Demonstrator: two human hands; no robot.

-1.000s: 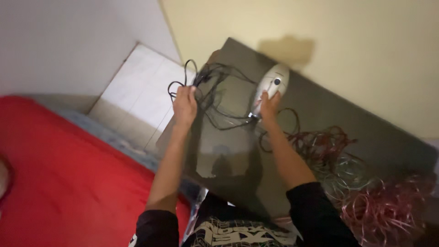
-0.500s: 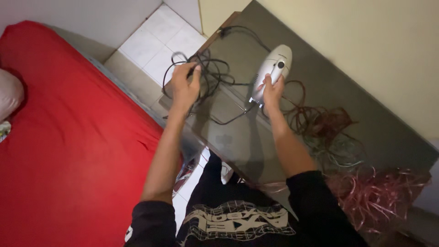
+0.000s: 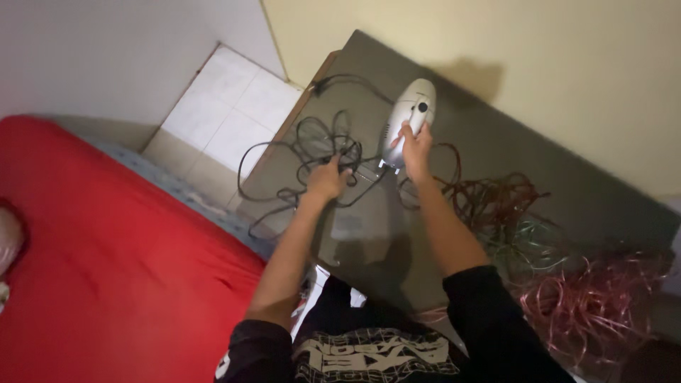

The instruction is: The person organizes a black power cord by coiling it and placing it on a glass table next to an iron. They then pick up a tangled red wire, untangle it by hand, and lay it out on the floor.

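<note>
Head view, looking down. Right hand (image 3: 413, 145) is closed round the lower end of a white, rounded plastic handheld appliance (image 3: 406, 120) with a dark round button, upper centre of the frame; the appliance rests on the dark grey glossy tabletop (image 3: 496, 163). Left hand (image 3: 328, 179) sits just left of it, centre frame, fingers curled onto a tangled black cord (image 3: 312, 145) that lies in loops on the table's left part; some loops hang over the table edge toward the white tiled floor (image 3: 227, 113) in the upper left. Grip on the cord looks loose, and how far the fingers close is hard to tell. Right of the right forearm, a dark red wire tangle (image 3: 496, 202) sits on the table, with a pink-red wire heap (image 3: 603, 301) at lower right. Red sheet-covered mattress (image 3: 106, 284) fills the lower left. Black sleeves and a printed black shirt show at the bottom centre.
</note>
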